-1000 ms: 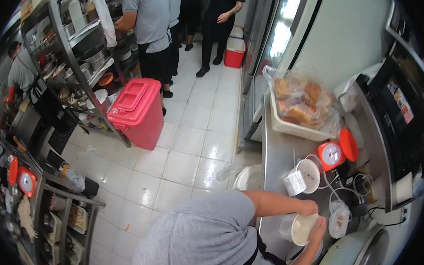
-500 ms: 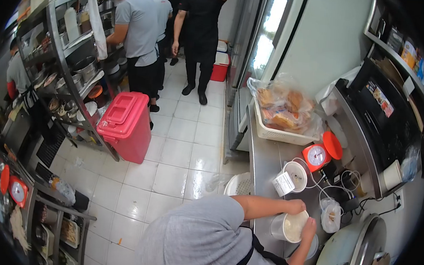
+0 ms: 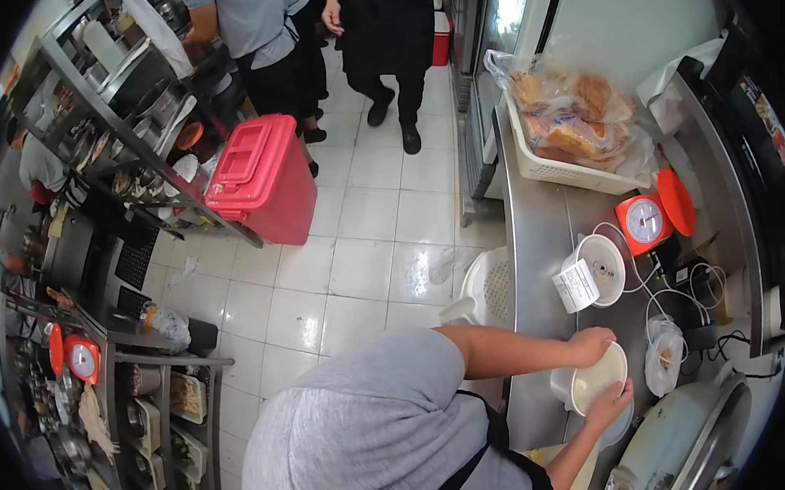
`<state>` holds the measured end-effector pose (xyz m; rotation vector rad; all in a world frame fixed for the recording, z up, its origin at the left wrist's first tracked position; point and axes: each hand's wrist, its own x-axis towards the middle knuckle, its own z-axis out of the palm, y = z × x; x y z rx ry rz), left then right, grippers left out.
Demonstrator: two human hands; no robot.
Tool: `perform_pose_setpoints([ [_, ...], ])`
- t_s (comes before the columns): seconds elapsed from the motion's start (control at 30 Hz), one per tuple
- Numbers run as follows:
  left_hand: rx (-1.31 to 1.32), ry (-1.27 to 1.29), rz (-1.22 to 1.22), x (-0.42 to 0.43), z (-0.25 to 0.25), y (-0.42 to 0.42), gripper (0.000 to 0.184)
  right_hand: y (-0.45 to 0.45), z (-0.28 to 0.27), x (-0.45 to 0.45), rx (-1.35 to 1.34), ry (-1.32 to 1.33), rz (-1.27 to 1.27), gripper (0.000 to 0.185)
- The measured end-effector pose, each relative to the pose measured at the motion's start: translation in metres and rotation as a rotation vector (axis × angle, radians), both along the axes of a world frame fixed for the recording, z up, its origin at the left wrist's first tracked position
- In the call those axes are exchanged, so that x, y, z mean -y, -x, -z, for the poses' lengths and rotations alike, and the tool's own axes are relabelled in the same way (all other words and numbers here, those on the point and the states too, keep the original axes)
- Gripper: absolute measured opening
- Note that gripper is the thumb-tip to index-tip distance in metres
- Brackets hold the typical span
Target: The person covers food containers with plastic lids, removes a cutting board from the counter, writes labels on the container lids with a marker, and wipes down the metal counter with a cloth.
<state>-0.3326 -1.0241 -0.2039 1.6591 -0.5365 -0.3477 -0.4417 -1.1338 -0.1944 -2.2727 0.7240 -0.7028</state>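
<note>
A round white plastic tub with pale, whitish contents is held between my two hands over the steel counter. It looks tilted, its opening turned towards the wall side. My left hand grips its rim at the top, fingers curled. On the opposite side, my right hand wraps round the tub's rim and wall. Under and beside it is a pale round container or lid, partly hidden. Farther along the counter stands another white tub with a printed white label at its side.
An orange dial scale, cables and a plastic bag lie along the wall. A basket holds bagged bread. A large lidded container stands nearby. Behind are a white stool, a red bin and co-workers.
My view has tipped downward, so the surroundings have shifted in the picture. Both hands still hold the tub, its position over the counter much the same.
</note>
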Motion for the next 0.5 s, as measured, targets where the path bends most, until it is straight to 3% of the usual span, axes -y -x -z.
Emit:
perform_pose_setpoints([
  [0.1,0.018,0.06,-0.038,0.007,0.01,0.002,0.026,0.002,0.0,0.01,0.127,-0.269,-0.069,0.039],
  [0.13,0.02,0.02,-0.069,0.014,0.02,0.002,0.029,0.001,0.004,0.015,0.066,-0.153,0.02,0.04],
  [0.17,0.217,-0.001,-0.072,0.025,0.052,-0.005,0.031,-0.003,0.018,0.026,0.136,-0.293,0.014,0.039],
  [0.2,0.165,0.02,-0.136,0.012,0.034,-0.002,0.03,0.005,0.041,0.046,0.054,0.105,-0.074,0.038],
  [0.23,0.209,0.043,-0.124,0.01,0.032,-0.002,0.03,0.006,0.038,0.042,0.215,-0.281,-0.013,0.045],
  [0.27,0.188,0.048,-0.125,0.007,0.027,0.0,0.029,0.01,0.018,0.028,0.215,-0.331,0.096,0.044],
  [0.3,0.117,0.041,-0.101,0.002,0.023,-0.003,0.029,0.007,-0.002,0.008,0.416,-0.483,0.179,0.044],
  [0.33,-0.006,0.198,-0.052,-0.002,0.025,-0.004,0.029,0.016,0.0,0.01,0.276,-0.341,0.268,0.042],
  [0.37,-0.439,0.415,-0.069,-0.012,0.006,-0.001,0.03,0.018,0.004,0.011,0.319,-0.193,0.262,0.036],
  [0.4,-0.525,0.425,-0.007,-0.008,0.03,-0.01,0.034,0.024,0.008,0.007,0.237,-0.087,0.291,0.034],
  [0.47,-0.578,0.282,0.004,-0.03,0.009,-0.004,0.037,0.031,-0.013,-0.02,0.149,-0.056,0.235,0.034],
  [0.5,-0.564,0.27,0.023,-0.035,0.007,-0.002,0.038,0.031,-0.011,-0.027,0.124,0.088,0.205,0.036],
])
